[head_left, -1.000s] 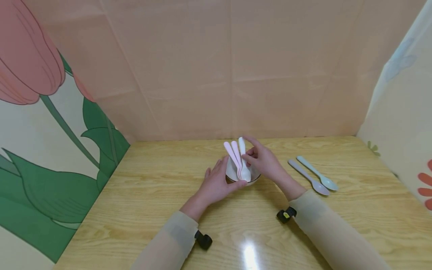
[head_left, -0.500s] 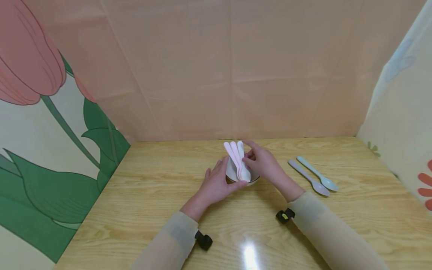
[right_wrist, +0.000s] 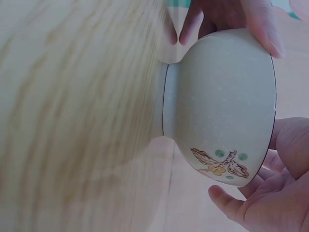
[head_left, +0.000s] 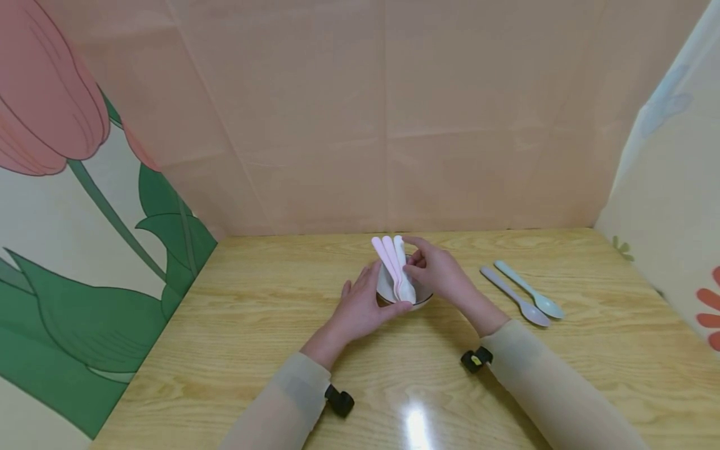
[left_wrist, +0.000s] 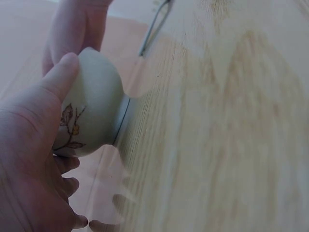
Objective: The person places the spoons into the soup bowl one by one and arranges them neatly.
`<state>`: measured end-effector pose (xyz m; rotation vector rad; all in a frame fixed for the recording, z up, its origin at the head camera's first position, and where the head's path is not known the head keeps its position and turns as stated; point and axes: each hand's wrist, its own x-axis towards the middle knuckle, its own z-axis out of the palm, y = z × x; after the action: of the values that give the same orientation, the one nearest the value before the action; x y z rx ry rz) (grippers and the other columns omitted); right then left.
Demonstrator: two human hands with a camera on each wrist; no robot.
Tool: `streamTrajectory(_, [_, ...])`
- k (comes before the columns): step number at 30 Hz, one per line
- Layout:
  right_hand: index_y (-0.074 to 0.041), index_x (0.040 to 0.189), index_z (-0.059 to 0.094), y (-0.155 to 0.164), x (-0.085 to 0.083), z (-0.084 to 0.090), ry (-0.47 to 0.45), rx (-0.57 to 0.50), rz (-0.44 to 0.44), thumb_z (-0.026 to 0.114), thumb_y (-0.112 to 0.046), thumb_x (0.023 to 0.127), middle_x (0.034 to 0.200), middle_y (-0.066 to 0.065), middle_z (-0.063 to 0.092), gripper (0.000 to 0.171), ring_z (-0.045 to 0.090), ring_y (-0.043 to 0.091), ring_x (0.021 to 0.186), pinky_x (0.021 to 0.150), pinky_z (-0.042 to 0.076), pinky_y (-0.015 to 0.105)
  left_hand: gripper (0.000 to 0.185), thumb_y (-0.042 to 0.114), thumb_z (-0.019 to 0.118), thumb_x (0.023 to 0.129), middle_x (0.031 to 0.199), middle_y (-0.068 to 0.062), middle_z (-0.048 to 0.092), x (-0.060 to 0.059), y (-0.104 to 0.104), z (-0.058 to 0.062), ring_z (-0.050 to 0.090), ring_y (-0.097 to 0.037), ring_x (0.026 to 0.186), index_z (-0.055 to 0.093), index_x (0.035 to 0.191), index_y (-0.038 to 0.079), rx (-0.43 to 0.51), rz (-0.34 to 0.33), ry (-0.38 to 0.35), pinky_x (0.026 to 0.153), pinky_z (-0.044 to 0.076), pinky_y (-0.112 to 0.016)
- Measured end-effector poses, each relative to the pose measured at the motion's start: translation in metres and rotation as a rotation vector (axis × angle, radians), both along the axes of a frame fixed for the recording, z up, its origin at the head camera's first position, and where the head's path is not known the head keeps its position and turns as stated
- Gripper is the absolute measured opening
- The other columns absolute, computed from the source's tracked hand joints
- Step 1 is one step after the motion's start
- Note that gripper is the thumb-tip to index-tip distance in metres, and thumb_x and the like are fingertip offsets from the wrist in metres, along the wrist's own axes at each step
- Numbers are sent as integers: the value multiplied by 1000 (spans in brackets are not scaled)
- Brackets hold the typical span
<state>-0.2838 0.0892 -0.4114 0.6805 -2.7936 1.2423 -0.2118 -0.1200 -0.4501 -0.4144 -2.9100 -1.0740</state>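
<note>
White spoon (head_left: 407, 292) pinched in right hand (head_left: 440, 267); left hand (head_left: 360, 307), fingers spread, grips leaf-painted bowl (right_wrist: 224, 104).

Right wrist view, lying sideways: wood-grained tabletop (right_wrist: 72, 106) along the left, rim toward the right. I see a pale, greenish-white bowl (right_wrist: 224, 106) standing upright, its narrow foot touching the tabletop. A thin dark line rings the foot; another edges the rim. Painted motif (right_wrist: 219, 164) near the rim: brown leaves, yellow berries, green dots. Left hand (right_wrist: 231, 14), upper edge: thumb rests on the bowl's outer wall at the rim; other fingers partly hidden behind it. Right hand (right_wrist: 280, 203), lower right: beside the rim, some fingers hidden behind it; contact with the bowl cannot be judged. Pale pink backdrop (right_wrist: 193, 212) beyond.
</note>
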Motion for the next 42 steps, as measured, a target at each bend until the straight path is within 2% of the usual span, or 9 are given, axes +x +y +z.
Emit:
streamTrajectory(8, [-5, 163, 51, 4, 1, 4, -19, 3, 9, 75, -5, 105, 108, 13, 73, 63, 70, 27, 95, 81, 59, 41, 117, 74, 70, 98, 183, -9, 19, 0, -1, 1, 17, -30, 168, 4, 179, 21, 6, -4, 3, 126, 9, -77])
streamTrajectory(17, [-6, 160, 55, 9, -2, 12, 30, 27, -28, 78, -13, 106, 112, 13, 76, 59, 73, 33, 102, 84, 60, 47, 117, 75, 71, 97, 183, -7, 22, -1, -2, -1, 19, -31, 168, 7, 179, 22, 17, 2, 6, 126, 9, -77])
streamTrajectory(23, [-7, 161, 54, 15, 0, 20, 30, 17, -46, 77, -18, 107, 117, 13, 76, 61, 72, 36, 112, 89, 59, 50, 117, 75, 72, 96, 182, -8, 23, -1, -2, 0, 19, -32, 168, 9, 179, 22, 15, 4, 11, 126, 10, -77])
streamTrajectory(34, [-8, 163, 53, 37, 7, 30, 67, -14, -77, 77, -26, 107, 125, 14, 73, 64, 71, 36, 119, 88, 56, 49, 120, 81, 71, 92, 182, -4, 25, -2, 0, -2, 24, -27, 167, 10, 179, 24, -5, 13, 16, 128, 12, -74])
streamTrajectory(38, [-9, 163, 53, 47, 8, 33, 87, -13, -88, 77, -29, 108, 128, 14, 72, 63, 71, 36, 119, 89, 56, 51, 119, 79, 72, 93, 182, -3, 26, -3, 0, -1, 24, -25, 166, 10, 179, 25, -8, 15, 20, 128, 12, -72])
streamTrajectory(42, [-10, 162, 55, 57, 9, 35, 110, -11, -94, 77, -32, 108, 129, 14, 71, 62, 71, 36, 119, 89, 55, 51, 118, 77, 73, 94, 181, -5, 26, -2, -1, -2, 24, -28, 167, 11, 179, 24, 6, 12, 30, 127, 12, -74])
